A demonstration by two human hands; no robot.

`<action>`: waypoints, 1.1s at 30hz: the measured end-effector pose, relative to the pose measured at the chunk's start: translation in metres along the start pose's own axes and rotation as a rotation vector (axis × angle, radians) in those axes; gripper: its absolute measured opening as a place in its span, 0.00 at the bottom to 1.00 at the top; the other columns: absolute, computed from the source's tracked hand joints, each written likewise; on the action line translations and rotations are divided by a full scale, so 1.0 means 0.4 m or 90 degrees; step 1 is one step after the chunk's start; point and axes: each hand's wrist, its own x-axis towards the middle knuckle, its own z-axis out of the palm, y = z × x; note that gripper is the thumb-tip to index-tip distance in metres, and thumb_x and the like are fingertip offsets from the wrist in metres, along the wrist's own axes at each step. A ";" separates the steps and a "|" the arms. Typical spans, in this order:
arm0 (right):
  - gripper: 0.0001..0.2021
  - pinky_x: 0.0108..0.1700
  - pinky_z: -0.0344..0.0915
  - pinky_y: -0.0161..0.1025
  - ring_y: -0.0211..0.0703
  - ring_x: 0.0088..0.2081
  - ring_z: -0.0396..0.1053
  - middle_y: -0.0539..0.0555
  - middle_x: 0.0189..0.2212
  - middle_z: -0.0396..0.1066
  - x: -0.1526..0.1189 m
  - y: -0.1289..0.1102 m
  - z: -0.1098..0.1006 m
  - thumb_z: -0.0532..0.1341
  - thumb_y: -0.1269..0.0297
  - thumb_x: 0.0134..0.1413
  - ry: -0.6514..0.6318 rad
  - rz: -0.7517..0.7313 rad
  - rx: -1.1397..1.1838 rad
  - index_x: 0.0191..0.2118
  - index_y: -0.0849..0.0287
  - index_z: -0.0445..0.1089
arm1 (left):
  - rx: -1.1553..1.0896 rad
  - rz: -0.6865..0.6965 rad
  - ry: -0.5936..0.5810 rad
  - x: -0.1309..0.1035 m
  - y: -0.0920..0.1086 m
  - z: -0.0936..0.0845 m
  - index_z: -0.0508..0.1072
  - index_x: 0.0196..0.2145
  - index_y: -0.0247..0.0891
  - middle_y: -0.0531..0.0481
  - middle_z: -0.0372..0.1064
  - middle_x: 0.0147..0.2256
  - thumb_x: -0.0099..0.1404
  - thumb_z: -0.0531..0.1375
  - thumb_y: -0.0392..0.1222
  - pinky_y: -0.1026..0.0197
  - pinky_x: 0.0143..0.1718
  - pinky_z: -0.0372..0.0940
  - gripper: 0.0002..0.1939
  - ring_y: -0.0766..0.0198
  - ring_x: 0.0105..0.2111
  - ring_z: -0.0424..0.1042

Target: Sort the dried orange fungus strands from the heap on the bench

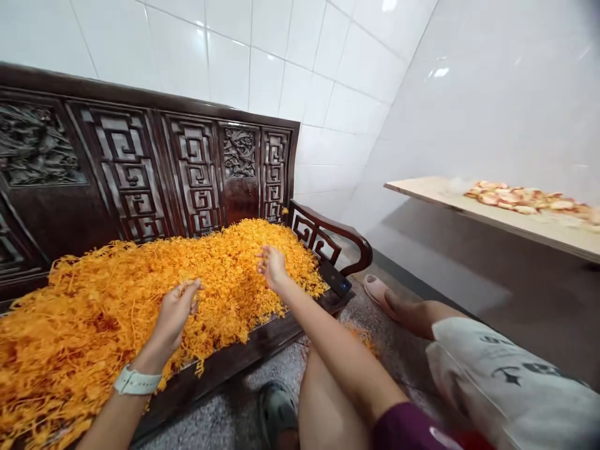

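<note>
A thick heap of thin orange strands (140,300), which look like cordyceps mushrooms, covers the seat of a dark carved wooden bench (262,340). My left hand (175,309), with a pale watch band on its wrist, hovers over the front of the heap. Its thumb and fingers pinch together, and a bit of orange strand shows at the fingertips. Further right, my right hand (272,267) is above the heap with its fingers curled inward. Whatever lies in those fingers, if anything, is too small to make out.
A black phone (335,278) lies at the bench's right end, beside the curved armrest (347,234). Another person's leg (417,315) is close on my right. Behind it, a wooden board (422,187) holds pale, red-edged slices (525,199). Orange bits (363,337) lie on the floor.
</note>
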 end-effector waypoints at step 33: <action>0.06 0.31 0.59 0.33 0.34 0.28 0.66 0.47 0.28 0.71 -0.213 0.058 0.046 0.60 0.76 0.62 -0.726 -0.380 -0.419 0.39 0.58 0.69 | 0.333 0.330 0.073 0.106 -0.063 0.020 0.80 0.44 0.39 0.45 0.80 0.41 0.70 0.64 0.52 0.56 0.42 0.66 0.14 0.57 0.39 0.76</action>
